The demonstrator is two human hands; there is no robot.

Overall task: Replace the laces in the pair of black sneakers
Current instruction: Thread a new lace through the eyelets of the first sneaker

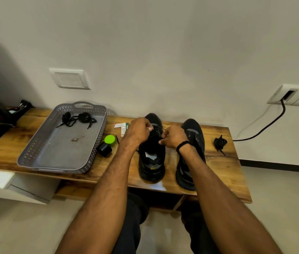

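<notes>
Two black sneakers stand side by side near the middle of the wooden bench (227, 167), toes toward the wall. The person works on the left sneaker (151, 162), while the right sneaker (194, 132) stands just beside it, partly behind the right forearm. The left hand (139, 130) has its fingers curled over the eyelet area, and the right hand (174, 137), with a black band at the wrist, is curled too. Both pinch the lace (154, 132) threaded across the shoe's upper.

Toward the bench's left end lies a grey perforated tray (62, 168) with a tangle of black laces (77, 119) at its far end. Between the tray and the left sneaker sit a black jar (106, 149) with a green lid (109, 139) and, nearer the back edge, small boxes (122, 125). A bundled black lace (219, 143) lies near the bench's right end.
</notes>
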